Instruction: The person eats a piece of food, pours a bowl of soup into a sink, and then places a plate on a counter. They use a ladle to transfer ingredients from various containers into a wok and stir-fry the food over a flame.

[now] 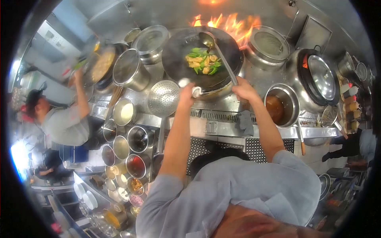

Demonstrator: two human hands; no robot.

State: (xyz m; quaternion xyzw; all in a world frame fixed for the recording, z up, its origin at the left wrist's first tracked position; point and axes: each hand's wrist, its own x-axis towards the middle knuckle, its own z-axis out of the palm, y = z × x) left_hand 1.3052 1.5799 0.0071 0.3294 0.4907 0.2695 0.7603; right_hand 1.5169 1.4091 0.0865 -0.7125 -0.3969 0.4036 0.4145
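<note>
A large dark wok (178, 59) sits on the burner in front of me, with flames (230, 27) rising behind its far rim. Green vegetable pieces mixed with yellowish-brown pieces (203, 61) lie in its middle. My left hand (187, 94) is closed at the wok's near left edge, with a white cloth (196, 92) showing beside the fingers. Wrapped round the handle of a long metal ladle (225, 61) is my right hand (244, 90). The ladle's bowl hangs over the far part of the wok, above the food.
A perforated strainer (163, 98) lies left of the wok. Several pots of sauces and ingredients (136, 166) stand at lower left. On the right are a pot of brown liquid (281, 107) and a lidded vessel (321, 77). Another person (63, 123) works at a wok on the left.
</note>
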